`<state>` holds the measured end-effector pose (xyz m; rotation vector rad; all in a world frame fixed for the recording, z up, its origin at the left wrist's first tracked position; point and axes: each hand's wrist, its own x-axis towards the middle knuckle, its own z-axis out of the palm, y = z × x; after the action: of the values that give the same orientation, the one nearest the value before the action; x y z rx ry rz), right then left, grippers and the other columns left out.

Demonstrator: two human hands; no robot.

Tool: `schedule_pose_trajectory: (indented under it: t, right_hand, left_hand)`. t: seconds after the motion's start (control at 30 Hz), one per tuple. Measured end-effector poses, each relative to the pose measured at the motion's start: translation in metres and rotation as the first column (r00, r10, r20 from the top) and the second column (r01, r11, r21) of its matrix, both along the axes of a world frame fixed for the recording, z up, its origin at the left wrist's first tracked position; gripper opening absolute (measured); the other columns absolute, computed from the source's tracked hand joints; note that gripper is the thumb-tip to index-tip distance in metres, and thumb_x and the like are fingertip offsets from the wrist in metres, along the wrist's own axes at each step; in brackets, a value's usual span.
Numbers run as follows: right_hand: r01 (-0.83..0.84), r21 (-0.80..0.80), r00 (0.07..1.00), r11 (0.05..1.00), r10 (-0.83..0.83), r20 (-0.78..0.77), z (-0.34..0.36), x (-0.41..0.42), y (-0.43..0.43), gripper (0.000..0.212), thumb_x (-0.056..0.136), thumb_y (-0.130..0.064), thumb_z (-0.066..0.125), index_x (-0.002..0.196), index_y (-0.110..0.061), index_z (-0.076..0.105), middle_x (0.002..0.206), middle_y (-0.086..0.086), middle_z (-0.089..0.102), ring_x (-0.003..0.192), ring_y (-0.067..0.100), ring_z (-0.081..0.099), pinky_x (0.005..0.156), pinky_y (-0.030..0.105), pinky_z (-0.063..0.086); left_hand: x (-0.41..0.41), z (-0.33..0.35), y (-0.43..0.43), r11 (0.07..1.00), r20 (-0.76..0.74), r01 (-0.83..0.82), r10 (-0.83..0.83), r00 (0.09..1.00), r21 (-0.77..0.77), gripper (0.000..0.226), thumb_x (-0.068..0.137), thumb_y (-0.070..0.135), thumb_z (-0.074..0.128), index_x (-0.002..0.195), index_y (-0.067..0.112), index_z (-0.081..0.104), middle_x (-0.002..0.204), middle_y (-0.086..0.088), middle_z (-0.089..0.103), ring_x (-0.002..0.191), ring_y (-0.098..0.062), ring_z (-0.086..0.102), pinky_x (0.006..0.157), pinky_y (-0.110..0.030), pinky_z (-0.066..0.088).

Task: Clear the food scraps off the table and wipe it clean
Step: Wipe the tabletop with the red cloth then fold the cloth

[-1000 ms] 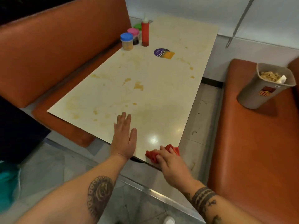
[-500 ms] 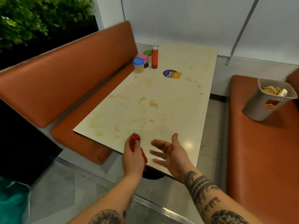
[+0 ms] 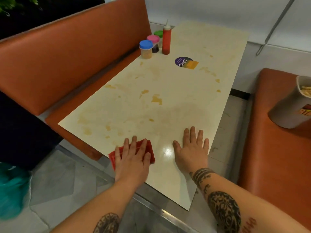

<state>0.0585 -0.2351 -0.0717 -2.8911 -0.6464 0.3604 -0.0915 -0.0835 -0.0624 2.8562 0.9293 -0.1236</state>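
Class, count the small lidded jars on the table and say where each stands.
3. Blue-lidded jar nearest, at the left edge of the table; pink-lidded jar behind it; green-lidded jar farthest, partly hidden beside the red sauce bottle. Others could be hidden behind them.

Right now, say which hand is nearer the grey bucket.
Right. The right hand lies flat on the table, left of the grey bucket; the left hand presses the red cloth farther left.

Head camera, high, close, looking forward-down along table (image 3: 193, 101).
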Motion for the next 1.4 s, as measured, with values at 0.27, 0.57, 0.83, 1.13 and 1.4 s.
schedule_pose_trajectory:
  t: [0.27, 0.57, 0.83, 1.13, 1.4]
  right_hand:
    - [-0.014, 0.011, 1.0, 1.0, 0.014, -0.026, -0.002, 0.004, -0.001, 0.076, 0.1, -0.062, 0.003, 0.161, -0.02, -0.014, 0.167, 0.0, -0.027, 0.152, 0.028, -0.029, 0.123, 0.054, -0.013]
    - [-0.007, 0.024, 0.999, 1.0, 0.008, -0.042, 0.001, 0.006, -0.003, 0.073, 0.102, -0.055, 0.01, 0.162, -0.02, -0.012, 0.168, -0.001, -0.024, 0.152, 0.026, -0.029, 0.124, 0.053, -0.012]
    - [0.001, -0.006, 0.999, 1.0, -0.001, -0.034, 0.001, 0.006, 0.001, 0.073, 0.101, -0.056, 0.009, 0.161, -0.02, -0.015, 0.167, 0.0, -0.025, 0.152, 0.027, -0.03, 0.124, 0.053, -0.013]
    - [0.012, 0.009, 0.999, 1.0, -0.012, -0.047, -0.001, 0.007, -0.002, 0.073, 0.101, -0.055, 0.009, 0.162, -0.021, -0.012, 0.168, -0.002, -0.024, 0.152, 0.026, -0.029, 0.124, 0.053, -0.012]
    - [0.097, -0.009, 0.989, 0.995, -0.097, -0.108, 0.026, 0.006, 0.033, 0.067, 0.103, -0.037, 0.025, 0.161, -0.009, 0.008, 0.17, 0.008, 0.001, 0.156, 0.033, -0.012, 0.122, 0.061, -0.008]
  left_hand:
    - [0.057, 0.003, 0.007, 0.983, -0.043, -0.179, 0.177, 0.983, -0.047, 0.061, 0.103, 0.055, 0.007, 0.161, 0.04, -0.008, 0.17, 0.0, -0.015, 0.155, -0.028, -0.019, 0.122, -0.057, -0.012]
    - [0.034, 0.003, -0.022, 0.984, -0.046, 0.174, -0.176, 0.983, -0.049, 0.06, 0.103, 0.056, 0.01, 0.16, 0.045, -0.006, 0.169, 0.005, -0.017, 0.154, -0.021, -0.024, 0.123, -0.053, -0.015]
    - [0.069, -0.002, 0.02, 0.995, -0.029, -0.096, 0.096, 0.995, -0.005, 0.06, 0.103, 0.056, 0.01, 0.161, 0.044, -0.001, 0.171, 0.002, -0.009, 0.156, -0.025, -0.015, 0.122, -0.058, -0.013]
    - [0.03, 0.004, -0.019, 0.988, -0.058, 0.147, -0.149, 0.987, -0.046, 0.06, 0.103, 0.057, 0.013, 0.16, 0.046, -0.004, 0.17, 0.005, -0.014, 0.155, -0.021, -0.022, 0.122, -0.055, -0.015]
    - [-0.01, 0.008, 0.029, 0.994, -0.078, -0.041, 0.034, 0.996, -0.099, 0.06, 0.104, 0.056, 0.014, 0.159, 0.046, -0.007, 0.169, 0.006, -0.019, 0.154, -0.019, -0.024, 0.122, -0.053, -0.019]
